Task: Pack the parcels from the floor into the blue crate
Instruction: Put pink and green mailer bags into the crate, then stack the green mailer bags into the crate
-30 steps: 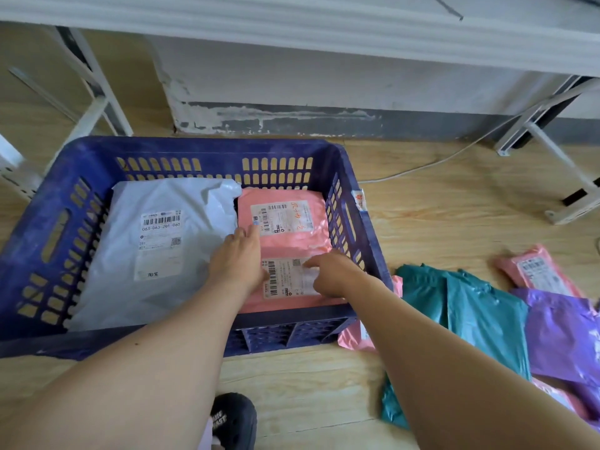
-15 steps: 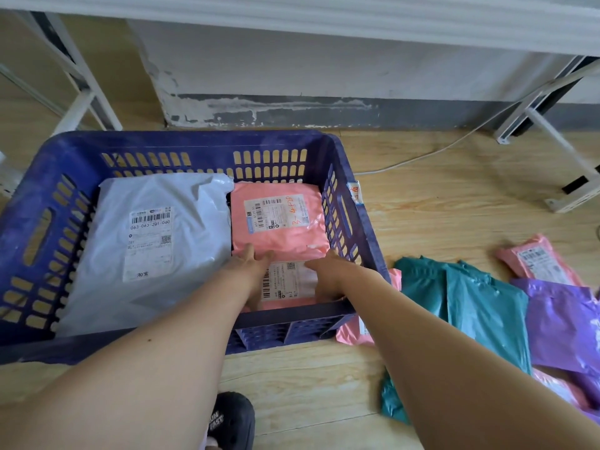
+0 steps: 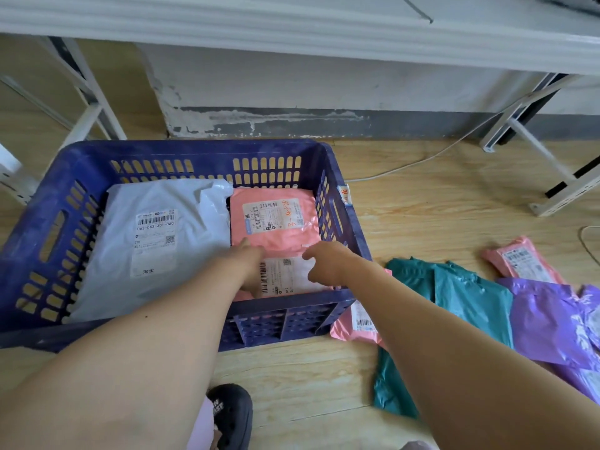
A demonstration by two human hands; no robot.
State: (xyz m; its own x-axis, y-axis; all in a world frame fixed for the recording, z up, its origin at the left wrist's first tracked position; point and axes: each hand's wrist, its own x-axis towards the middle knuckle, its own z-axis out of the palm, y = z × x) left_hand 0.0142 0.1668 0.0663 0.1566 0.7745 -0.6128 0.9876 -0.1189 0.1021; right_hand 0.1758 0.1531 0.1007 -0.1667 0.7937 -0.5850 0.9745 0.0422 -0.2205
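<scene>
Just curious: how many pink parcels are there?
4: far parcel and near parcel in the blue crate; third beside its corner; fourth on floor, far right. Others may hide.

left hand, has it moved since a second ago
Yes, slightly: the left hand has drawn back toward the near wall of the crate. Its fingertips were on the label of the far pink parcel; now they lie short of it.

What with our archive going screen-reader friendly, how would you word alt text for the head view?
A person's left hand and right hand touch the near pink parcel in a blue crate, which also holds a far pink parcel and a white parcel. A teal parcel, a purple parcel and more pink parcels lie on the wooden floor to the crate's right.
</scene>
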